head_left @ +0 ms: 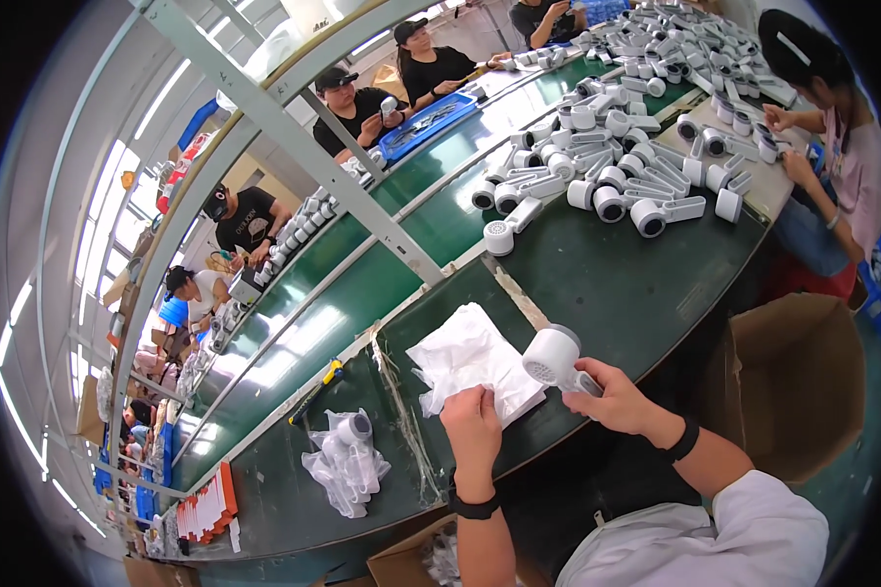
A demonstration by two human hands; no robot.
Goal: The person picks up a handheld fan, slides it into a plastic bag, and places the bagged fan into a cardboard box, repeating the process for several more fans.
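Observation:
My right hand (612, 399) is wrapped round the handle of a white handheld device (550, 356) with a round, perforated head. The head is tilted up and leans over the right side of a stack of thin white plastic bags (470, 342). At the near edge of that stack, my left hand (472, 416) has its fingers closed in a pinch on a bag's edge. The fingertips are partly hidden. A similar device inside a clear bag (347, 460) lies on the dark green table, left of my left hand.
A large pile of similar devices (607, 147) covers the far right of the table. A yellow utility knife (318, 389) and orange-and-white boxes (206, 509) lie to the left. Cardboard box (798, 382) stands at right. A metal frame post (303, 147) rises ahead; co-workers sit around.

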